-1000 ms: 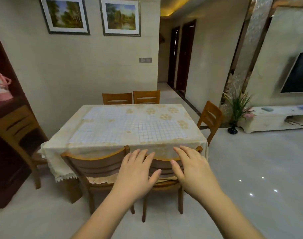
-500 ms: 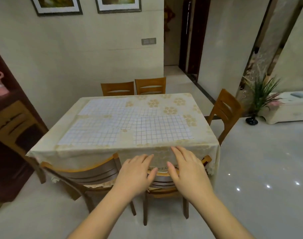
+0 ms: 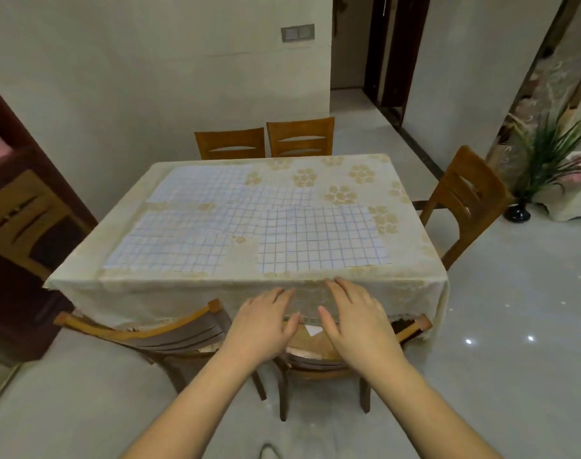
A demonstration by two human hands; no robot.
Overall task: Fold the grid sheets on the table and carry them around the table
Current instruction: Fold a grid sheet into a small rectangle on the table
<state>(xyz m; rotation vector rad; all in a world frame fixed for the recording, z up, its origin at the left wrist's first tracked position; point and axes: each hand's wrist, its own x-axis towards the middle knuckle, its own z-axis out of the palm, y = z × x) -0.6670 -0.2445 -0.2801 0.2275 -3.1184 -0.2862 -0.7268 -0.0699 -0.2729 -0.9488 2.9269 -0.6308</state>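
Several white sheets with a blue grid lie flat on the table (image 3: 411,276), which has a cream flowered cloth. The nearest grid sheet (image 3: 322,240) is at the front right, another grid sheet (image 3: 170,243) at the front left, a third grid sheet (image 3: 199,183) at the back left. My left hand (image 3: 259,326) and my right hand (image 3: 352,319) reach forward palm down, fingers apart, just short of the table's near edge. Both hold nothing and touch no sheet.
Two wooden chairs (image 3: 143,336) are tucked in at the near side, below my hands. Two more chairs (image 3: 299,135) stand at the far side and one chair (image 3: 468,197) at the right. A dark cabinet (image 3: 14,226) is at the left, a potted plant (image 3: 544,160) at the right.
I have come closer to the table, which now fills more of the view. Both hands have moved forward to its near edge, still open.
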